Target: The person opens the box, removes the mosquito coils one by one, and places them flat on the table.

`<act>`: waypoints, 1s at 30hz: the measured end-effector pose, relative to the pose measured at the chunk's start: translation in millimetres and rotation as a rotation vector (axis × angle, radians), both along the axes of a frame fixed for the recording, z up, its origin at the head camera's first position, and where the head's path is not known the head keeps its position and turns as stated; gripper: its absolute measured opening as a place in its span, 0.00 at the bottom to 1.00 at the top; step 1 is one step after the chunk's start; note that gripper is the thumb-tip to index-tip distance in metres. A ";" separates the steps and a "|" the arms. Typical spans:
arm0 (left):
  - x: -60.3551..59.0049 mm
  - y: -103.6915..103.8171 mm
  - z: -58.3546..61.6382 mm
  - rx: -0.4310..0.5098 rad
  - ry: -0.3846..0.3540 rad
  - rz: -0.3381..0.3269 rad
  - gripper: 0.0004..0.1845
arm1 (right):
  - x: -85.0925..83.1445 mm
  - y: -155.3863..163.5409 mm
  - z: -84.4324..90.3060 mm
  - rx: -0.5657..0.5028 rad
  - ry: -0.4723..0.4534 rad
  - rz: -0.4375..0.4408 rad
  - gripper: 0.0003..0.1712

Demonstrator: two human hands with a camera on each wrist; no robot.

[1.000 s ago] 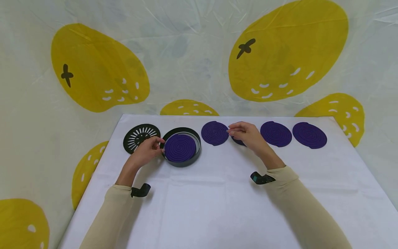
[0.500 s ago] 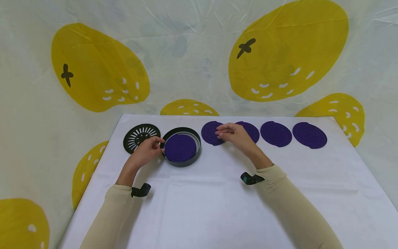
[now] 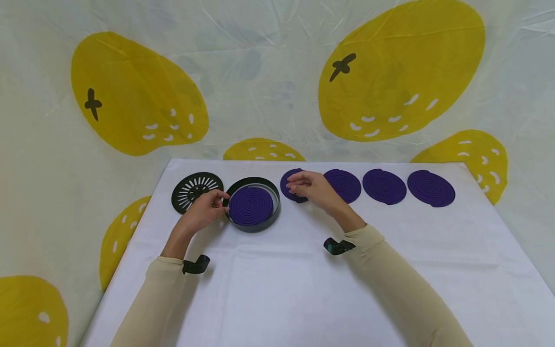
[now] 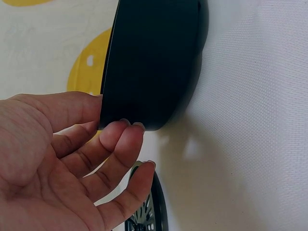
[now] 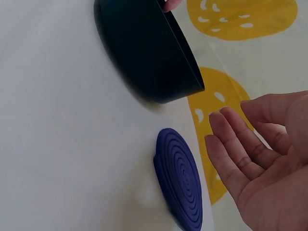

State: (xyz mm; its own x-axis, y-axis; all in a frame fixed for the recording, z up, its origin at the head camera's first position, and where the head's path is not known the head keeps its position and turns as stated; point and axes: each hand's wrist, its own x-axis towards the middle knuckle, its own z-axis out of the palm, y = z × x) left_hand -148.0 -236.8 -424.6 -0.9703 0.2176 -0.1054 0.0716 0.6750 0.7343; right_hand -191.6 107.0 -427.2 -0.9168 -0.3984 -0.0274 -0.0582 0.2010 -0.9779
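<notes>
Item under inspection: a purple spiral coil (image 5: pixel 179 179), lying flat on the white table (image 3: pixel 277 289), just to the right of a dark round tin (image 3: pixel 253 229). In the head view it is the first of four loose coils in a row and is partly covered by the right hand (image 3: pixel 318 191). The other three, the second coil (image 3: pixel 347 186), third coil (image 3: pixel 384 187) and fourth coil (image 3: pixel 431 189), lie to its right. An inner coil (image 3: pixel 250 206) lies inside the tin.

Hands: the left hand holds the tin at its near-left side, thumb at the rim, fingertips against the outer wall. The right hand is relaxed and holds nothing; it hovers above the first loose coil, fingers apart from it.

Handling assessment: the loose coil appears thin, light and stiff, probably dry and brittle, with a matt, ridged face unlikely to slip. Material is not confirmed. Narrow windings suggest a risk of snapping if it is bent or lifted by the centre. Recommended hold: opposite points on the outer edge, light pressure, kept level. The tin looks rigid and light enough to slide if knocked; the rim is a sound holding point.

A slotted lid (image 3: pixel 194 189) lies left of the tin, partly behind the left hand.
</notes>
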 end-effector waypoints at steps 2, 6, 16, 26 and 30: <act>-0.5 0.1 -0.3 0.002 0.001 0.002 0.19 | -0.5 -4.7 1.0 0.007 0.000 0.008 0.18; -0.9 0.3 -0.4 0.004 -0.005 0.006 0.19 | -1.7 -14.3 1.4 0.015 0.012 0.021 0.18; 0.9 1.5 2.3 0.003 -0.025 0.020 0.19 | -2.7 -31.6 5.0 0.111 0.065 0.028 0.18; 0.9 1.5 1.1 -0.010 -0.032 0.028 0.19 | -7.6 -43.1 8.4 0.125 0.018 0.044 0.18; 0.3 1.8 0.5 -0.008 -0.026 0.024 0.19 | -6.7 -48.9 10.4 0.126 0.019 0.064 0.18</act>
State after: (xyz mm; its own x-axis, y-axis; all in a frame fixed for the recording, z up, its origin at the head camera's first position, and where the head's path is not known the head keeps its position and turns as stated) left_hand -147.6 -235.0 -424.2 -0.9722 0.1930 -0.1327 0.0358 0.6823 0.7302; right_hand -198.3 58.1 -416.9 -0.8904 -0.4507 -0.0637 -0.0930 0.3171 -0.9438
